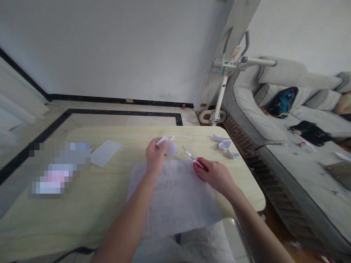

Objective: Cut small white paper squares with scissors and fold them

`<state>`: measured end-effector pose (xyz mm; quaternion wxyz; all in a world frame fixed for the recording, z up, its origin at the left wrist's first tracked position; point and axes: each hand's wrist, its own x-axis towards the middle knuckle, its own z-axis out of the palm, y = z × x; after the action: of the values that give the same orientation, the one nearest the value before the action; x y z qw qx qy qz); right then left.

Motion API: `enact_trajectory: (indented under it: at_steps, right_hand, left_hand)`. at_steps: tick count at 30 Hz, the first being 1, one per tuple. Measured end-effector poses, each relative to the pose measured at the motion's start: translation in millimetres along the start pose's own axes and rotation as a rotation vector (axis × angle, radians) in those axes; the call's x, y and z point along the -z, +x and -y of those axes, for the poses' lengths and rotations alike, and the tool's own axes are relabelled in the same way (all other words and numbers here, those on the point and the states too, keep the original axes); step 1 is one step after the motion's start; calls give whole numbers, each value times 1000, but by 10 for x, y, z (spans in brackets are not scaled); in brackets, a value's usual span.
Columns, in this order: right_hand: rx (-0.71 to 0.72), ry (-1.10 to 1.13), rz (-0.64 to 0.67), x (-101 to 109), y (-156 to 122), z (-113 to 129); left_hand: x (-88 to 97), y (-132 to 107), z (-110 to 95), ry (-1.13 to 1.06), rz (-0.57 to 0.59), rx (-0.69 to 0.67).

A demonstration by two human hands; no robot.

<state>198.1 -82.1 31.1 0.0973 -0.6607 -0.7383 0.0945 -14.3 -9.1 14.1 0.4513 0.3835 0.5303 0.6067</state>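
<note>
My left hand (155, 154) pinches a small piece of white paper (170, 147) above the far edge of a large printed sheet. Red-handled scissors (199, 168) are in my right hand (218, 176), with my fingers in the handle loops. Their blades point up and left toward the paper but are apart from it. Below both hands lies the printed sheet (178, 201), which reaches over the near table edge. The small print on it is too blurred to read.
Several white paper scraps (225, 146) lie at the table's right. A blank white paper (106, 153) rests on the left, beside a blurred-out item (59, 171). Beyond the wooden table (115, 204) stand exercise equipment (221, 91) and a grey sofa (246, 124).
</note>
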Motion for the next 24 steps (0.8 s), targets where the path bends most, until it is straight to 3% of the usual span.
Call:
enact_trajectory:
  at_steps: [3, 6, 11, 14, 18, 24]
  right_hand:
    - [12, -15, 11, -2, 20, 55]
    - [-23, 145, -43, -1, 53, 94]
    - [-142, 808, -108, -46, 205, 246]
    - [-125, 1090, -139, -100, 309, 423]
    - [-120, 1212, -182, -143, 368, 606]
    - [-220, 1311, -184, -124, 337, 645]
  left_hand:
    - [-4, -20, -22, -1, -1, 9]
    - [-6, -43, -47, -20, 9, 25]
    - [-19, -96, -116, 33, 24, -8]
    - [-40, -143, -158, 88, 69, -49]
    - [-49, -178, -187, 103, 124, -86]
    - [-35, -171, -196, 79, 146, -77]
